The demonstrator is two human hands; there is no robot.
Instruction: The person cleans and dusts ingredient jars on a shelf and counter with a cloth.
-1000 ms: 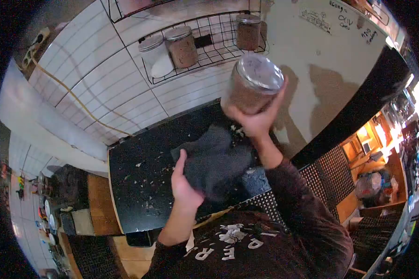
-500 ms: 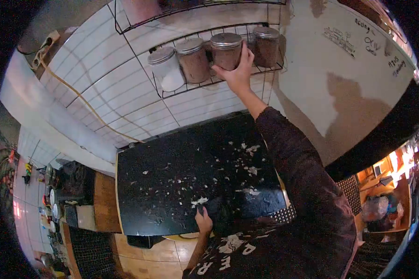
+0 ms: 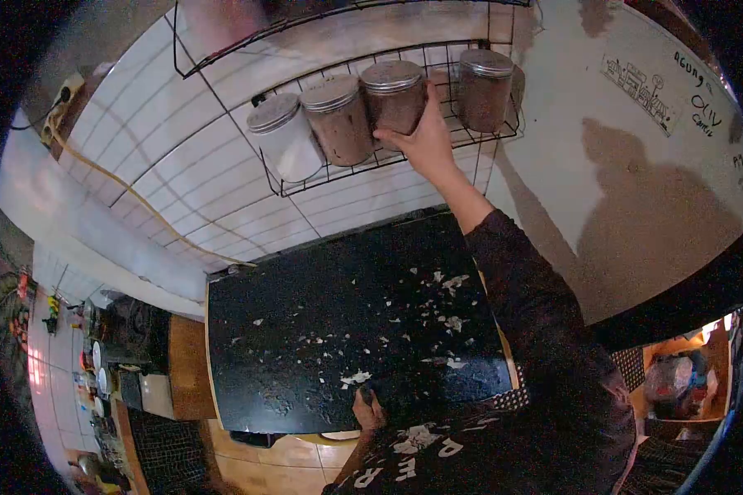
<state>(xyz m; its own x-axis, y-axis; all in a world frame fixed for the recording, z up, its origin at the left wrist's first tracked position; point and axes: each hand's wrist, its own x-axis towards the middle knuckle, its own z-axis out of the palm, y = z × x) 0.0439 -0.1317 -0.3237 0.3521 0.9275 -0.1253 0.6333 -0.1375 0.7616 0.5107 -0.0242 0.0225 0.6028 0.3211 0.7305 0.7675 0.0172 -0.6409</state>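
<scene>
My right hand (image 3: 425, 142) is closed around a jar (image 3: 395, 103) with brown contents and a silver lid, its thumb at the front and fingers along the right side. The jar stands on a black wire shelf (image 3: 318, 188) on the wall, against another brown-filled jar (image 3: 338, 124). Left of that is a jar with white contents (image 3: 285, 140), slightly tilted. A fourth jar (image 3: 484, 92), also brown inside, stands apart on the right. Low down, my left hand (image 3: 369, 412) is closed on a small dark thing at the near edge of the black tabletop (image 3: 305, 305).
White and grey scraps (image 3: 450, 285) lie scattered over the tabletop. A second wire shelf (image 3: 338, 15) hangs above the jars. On the right rises a pale panel (image 3: 636, 181) with writing. A yellowish cable (image 3: 132, 188) runs down the tiled wall at left.
The held jar has shifted left against its neighbour, widening the gap to the fourth jar. My left hand stays near the table's edge. The whole view has shifted slightly.
</scene>
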